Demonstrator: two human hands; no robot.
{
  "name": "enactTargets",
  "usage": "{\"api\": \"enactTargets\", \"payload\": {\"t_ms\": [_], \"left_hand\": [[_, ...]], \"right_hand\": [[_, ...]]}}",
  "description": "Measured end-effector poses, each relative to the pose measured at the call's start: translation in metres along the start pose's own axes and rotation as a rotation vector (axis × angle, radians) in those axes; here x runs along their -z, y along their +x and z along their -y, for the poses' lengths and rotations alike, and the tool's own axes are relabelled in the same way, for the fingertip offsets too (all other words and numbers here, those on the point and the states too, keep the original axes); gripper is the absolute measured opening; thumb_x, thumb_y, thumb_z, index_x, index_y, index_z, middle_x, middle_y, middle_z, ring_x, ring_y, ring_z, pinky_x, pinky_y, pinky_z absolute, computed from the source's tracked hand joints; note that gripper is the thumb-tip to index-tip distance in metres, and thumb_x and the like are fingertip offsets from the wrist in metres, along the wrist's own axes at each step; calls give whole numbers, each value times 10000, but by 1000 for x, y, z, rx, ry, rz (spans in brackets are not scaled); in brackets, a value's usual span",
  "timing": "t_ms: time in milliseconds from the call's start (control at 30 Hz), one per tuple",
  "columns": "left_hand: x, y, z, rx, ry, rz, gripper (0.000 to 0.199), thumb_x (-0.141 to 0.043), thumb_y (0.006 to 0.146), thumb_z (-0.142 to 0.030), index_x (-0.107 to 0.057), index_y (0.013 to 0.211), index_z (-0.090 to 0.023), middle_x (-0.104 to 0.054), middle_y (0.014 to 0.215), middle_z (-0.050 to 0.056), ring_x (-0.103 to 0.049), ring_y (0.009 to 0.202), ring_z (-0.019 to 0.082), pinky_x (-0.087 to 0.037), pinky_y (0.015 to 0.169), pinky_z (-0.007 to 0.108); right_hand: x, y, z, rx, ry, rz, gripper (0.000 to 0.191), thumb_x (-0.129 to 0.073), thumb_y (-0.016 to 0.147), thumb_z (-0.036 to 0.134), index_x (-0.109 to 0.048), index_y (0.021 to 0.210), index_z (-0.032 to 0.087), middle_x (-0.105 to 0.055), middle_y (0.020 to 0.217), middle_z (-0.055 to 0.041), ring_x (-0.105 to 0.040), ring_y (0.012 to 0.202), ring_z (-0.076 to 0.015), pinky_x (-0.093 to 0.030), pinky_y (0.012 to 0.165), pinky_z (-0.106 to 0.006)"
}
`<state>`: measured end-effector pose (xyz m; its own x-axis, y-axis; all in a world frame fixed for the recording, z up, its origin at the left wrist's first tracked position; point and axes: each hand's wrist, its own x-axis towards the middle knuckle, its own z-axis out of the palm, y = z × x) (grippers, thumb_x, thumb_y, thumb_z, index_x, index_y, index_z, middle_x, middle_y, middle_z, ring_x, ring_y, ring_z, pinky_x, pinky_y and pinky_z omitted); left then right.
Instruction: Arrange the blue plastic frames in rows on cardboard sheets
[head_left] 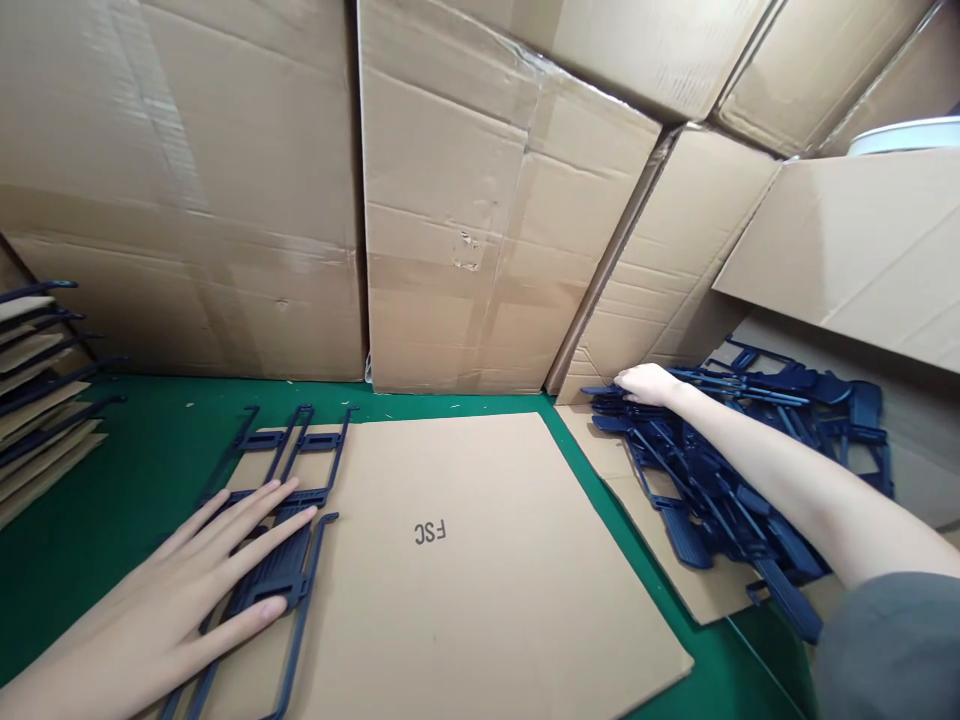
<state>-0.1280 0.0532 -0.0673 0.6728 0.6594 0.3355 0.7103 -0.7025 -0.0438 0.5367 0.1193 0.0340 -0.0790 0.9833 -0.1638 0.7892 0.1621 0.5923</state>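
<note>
Dk-blue racks (279, 572), thin rods w/ ribbed flat plates, lie on a cardboard sheet (480, 610), near left on the green desk (150, 440). L grip (187, 585) rests on them, fingers spread, grasping nothing. R grip (645, 385) curls at far end of tangled dk-blue pile (701, 490), right side; can't tell if it's got a pc. L grip hides racks' middle, near ends cut off. Pile's single pcs unclear; R forearm (780, 460) covers part.
</note>
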Motion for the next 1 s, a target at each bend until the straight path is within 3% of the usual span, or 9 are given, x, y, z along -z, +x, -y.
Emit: {"api": "enactTargets", "payload": {"t_ms": [167,333,467,600,700,800,1000], "left_hand": [[11,5,-8,-27,39,3,659,-507,851,-582,-265,1454,-472,-249,1541,-94,-347,1373,325,-295,1121,568],[17,7,-11,-39,24,69,647,-482,871,-619,-310,1458,-409,-266,1546,-15,-321,1386,324,-273,1124,562],[21,8,-12,-27,-7,113,637,-450,885,-637,-341,1455,-373,-248,1553,22,-295,1398,322,-241,1134,557],[30,11,-19,-4,-41,180,631,-423,895,-644,-379,1444,-337,-258,1548,50,-250,1416,315,-201,1143,563],[38,13,-26,33,-58,231,636,-400,898,-657,-394,1439,-323,-264,1546,53,-232,1423,307,-173,1153,552],[42,13,-30,59,-72,269,644,-375,905,-663,-380,1447,-317,-255,1548,57,-217,1429,298,-163,1156,545],[37,10,-28,44,-85,252,639,-374,909,-659,-365,1453,-326,-226,1560,51,-189,1438,289,-132,1163,533]], "right_hand": [[26,-9,3,-24,-15,-16,166,-587,859,186,-661,1005,159,-681,1064,-120,-659,960,-261,-484,778,-317],[85,-36,21,-164,39,-130,245,-538,878,241,-622,1096,170,-680,1060,-124,-664,915,-283,-489,704,-338],[151,-75,59,-215,214,-430,212,-535,884,341,-635,1000,195,-700,941,-80,-667,820,-274,-465,603,-303],[196,-115,125,-7,477,-883,162,-551,891,291,-631,989,190,-693,909,-68,-656,814,-233,-478,656,-294],[199,-134,184,295,508,-1073,158,-484,919,157,-619,997,176,-687,959,-85,-636,861,-212,-481,737,-322],[183,-135,237,511,494,-1183,155,-486,927,103,-613,982,172,-682,1025,-100,-625,903,-202,-482,758,-343],[139,-104,304,642,555,-1274,185,-453,946,77,-612,955,172,-683,982,-102,-615,887,-184,-499,749,-343]]}}
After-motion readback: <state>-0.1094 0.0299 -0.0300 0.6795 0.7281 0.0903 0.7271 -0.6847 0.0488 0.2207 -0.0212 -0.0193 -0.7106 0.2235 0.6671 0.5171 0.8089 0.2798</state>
